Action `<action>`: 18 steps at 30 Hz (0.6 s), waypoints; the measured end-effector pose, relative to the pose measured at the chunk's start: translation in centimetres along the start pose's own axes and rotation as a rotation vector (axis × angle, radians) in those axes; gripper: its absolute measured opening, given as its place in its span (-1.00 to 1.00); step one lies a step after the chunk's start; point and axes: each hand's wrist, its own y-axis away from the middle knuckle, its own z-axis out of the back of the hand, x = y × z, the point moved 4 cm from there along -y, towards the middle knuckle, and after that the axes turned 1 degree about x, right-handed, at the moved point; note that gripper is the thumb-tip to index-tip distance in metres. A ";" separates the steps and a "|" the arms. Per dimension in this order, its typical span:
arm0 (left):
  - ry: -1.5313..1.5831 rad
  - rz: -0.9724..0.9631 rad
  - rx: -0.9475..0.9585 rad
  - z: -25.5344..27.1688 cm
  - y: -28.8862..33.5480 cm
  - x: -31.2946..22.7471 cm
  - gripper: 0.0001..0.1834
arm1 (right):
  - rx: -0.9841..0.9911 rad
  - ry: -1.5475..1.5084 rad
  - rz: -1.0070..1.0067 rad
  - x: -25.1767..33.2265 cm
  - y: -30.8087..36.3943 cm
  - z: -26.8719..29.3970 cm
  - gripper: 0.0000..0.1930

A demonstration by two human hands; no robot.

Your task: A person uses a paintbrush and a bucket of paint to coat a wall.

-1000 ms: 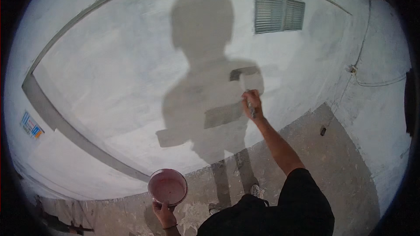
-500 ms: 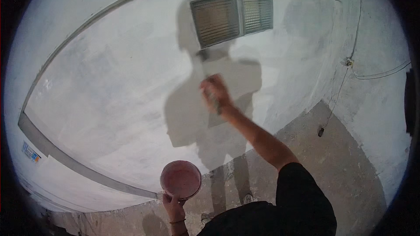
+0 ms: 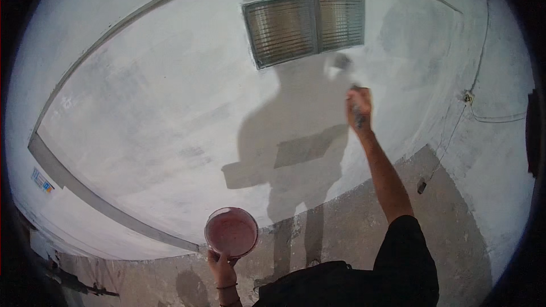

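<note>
My left hand [image 3: 223, 270] grips a round, reddish-pink tub [image 3: 232, 234] by its near edge, low in front of my body. The tub's open top faces up, and a pinkish surface shows inside. My right hand [image 3: 359, 108] is raised toward the pale wall [image 3: 159, 119], closed around the mottled handle of a tool [image 3: 358, 113]. The tool's head is smeared by motion below the window's right side, so I cannot tell its kind or whether it touches the wall.
A barred window [image 3: 304, 27] is set in the wall, which has grey patches and my shadow on it. On the right, a cable [image 3: 452, 133] hangs from a wall fitting [image 3: 468, 98] to a small dark object [image 3: 421, 186]. Rough floor [image 3: 443, 210] meets the wall's base.
My right hand has swung to the right with the handled tool, from below the window's left part to beyond its right side. The tub has shifted slightly left, still in my left hand.
</note>
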 end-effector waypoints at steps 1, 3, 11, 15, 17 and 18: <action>-0.006 -0.023 -0.037 0.9 0.1 -0.4 -0.74 | -0.035 0.041 -0.012 0.0 -0.5 1.2 -0.90; 0.010 -0.028 -0.061 1.7 -0.7 -0.1 -0.75 | -0.069 0.149 -0.031 -0.1 -0.9 3.0 -0.92; -0.016 -0.027 0.014 2.3 -2.9 -0.5 -0.75 | 0.165 -0.018 0.011 13.6 -0.1 -7.1 -0.83; 0.038 0.018 0.060 3.3 -4.3 -1.5 -0.77 | 0.355 -0.436 0.062 26.8 2.1 -12.9 -0.85; 0.010 -0.002 0.097 5.3 -5.5 -1.1 -0.79 | 0.433 -0.589 0.028 32.0 1.3 -14.0 -0.86; 0.013 0.002 0.102 5.4 -5.5 -1.7 -0.79 | 0.511 -0.728 -0.012 33.3 1.0 -14.3 -0.88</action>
